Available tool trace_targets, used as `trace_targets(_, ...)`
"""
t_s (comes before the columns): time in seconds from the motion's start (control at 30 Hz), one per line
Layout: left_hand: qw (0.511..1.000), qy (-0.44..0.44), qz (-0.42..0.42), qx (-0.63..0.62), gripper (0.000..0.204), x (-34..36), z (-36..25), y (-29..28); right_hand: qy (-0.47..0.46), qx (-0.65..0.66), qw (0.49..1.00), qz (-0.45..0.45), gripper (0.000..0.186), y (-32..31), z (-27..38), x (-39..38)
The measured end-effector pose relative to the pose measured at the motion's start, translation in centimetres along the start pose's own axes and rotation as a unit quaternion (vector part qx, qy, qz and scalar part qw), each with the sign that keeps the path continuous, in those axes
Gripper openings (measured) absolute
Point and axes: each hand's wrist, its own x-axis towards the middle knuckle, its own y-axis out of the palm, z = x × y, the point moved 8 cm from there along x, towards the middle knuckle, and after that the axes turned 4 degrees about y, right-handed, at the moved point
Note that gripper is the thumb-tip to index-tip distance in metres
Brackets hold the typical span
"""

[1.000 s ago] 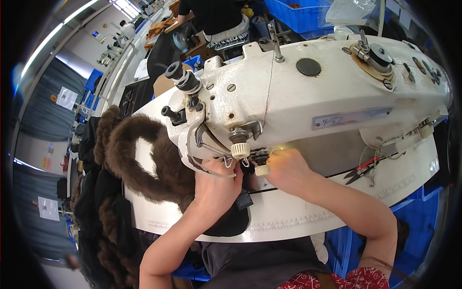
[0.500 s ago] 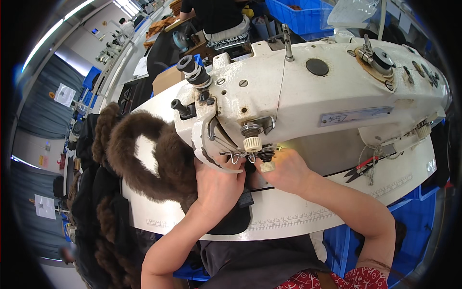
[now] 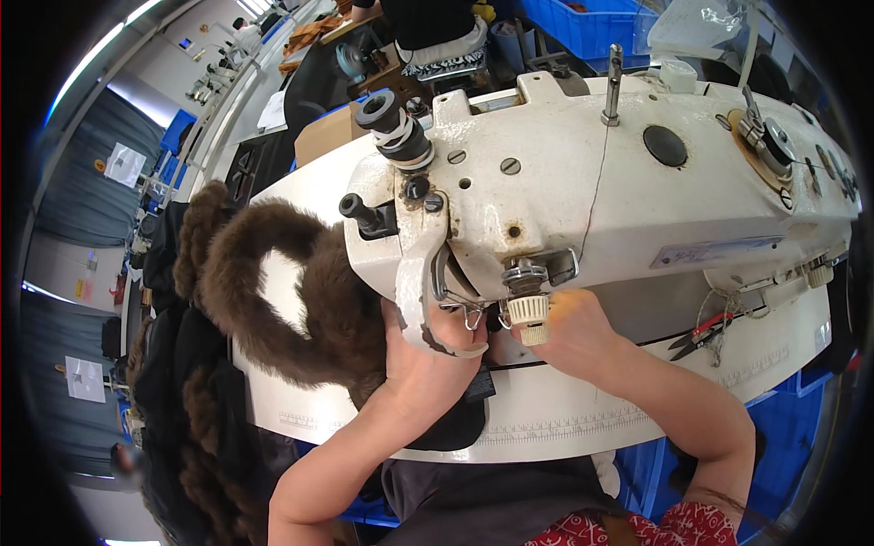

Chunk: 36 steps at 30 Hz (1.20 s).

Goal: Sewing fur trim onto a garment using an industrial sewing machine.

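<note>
Workshop space opens out behind, where a seated person in a black top [image 3: 428,23] sits with back turned near a blue plastic bin [image 3: 583,35]. A white surface [image 3: 309,397] with a ruler scale near its front edge carries a white industrial sewing machine [image 3: 583,173]. Brown fur trim [image 3: 339,296], curled into a loop, lies on the surface to the left of both hands; its longer axis slants from the upper left down toward the left wrist. The left hand [image 3: 430,353] is clearly the nearer, touching the fur's right edge, with black fabric [image 3: 448,426] just below it. The right hand [image 3: 577,335] sits beyond the machine's head, well apart from the fur. Both forearms come up from the lower edge and converge, the left slanting right, the right bent sharply at the elbow. The fingertips are hidden behind the head's guard and dials, so whether either hand is closed on something cannot be told. Red-handled thread snips [image 3: 705,333] rest farther right.
</note>
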Motion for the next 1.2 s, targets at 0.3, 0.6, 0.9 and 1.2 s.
trace_targets(0.3,0.998,-0.013,0.009,-0.056,0.02,-0.1,0.7,0.5,0.022,0.028,0.999,-0.021,0.013,-0.9,-0.5,-0.1)
trace_targets(0.6,0.992,-0.003,-0.007,-0.125,0.004,0.4,0.3,-0.6,-0.007,0.049,0.998,-0.036,0.013,-0.2,-0.1,0.5)
trace_targets(0.9,0.992,-0.021,0.009,-0.127,0.005,0.2,0.2,-0.4,0.013,0.031,0.999,-0.006,0.013,0.5,-0.1,0.6)
trace_targets(1.2,0.977,-0.116,0.093,-0.153,0.03,-1.0,0.8,0.8,-0.009,0.003,0.999,-0.035,0.008,0.1,0.5,0.7)
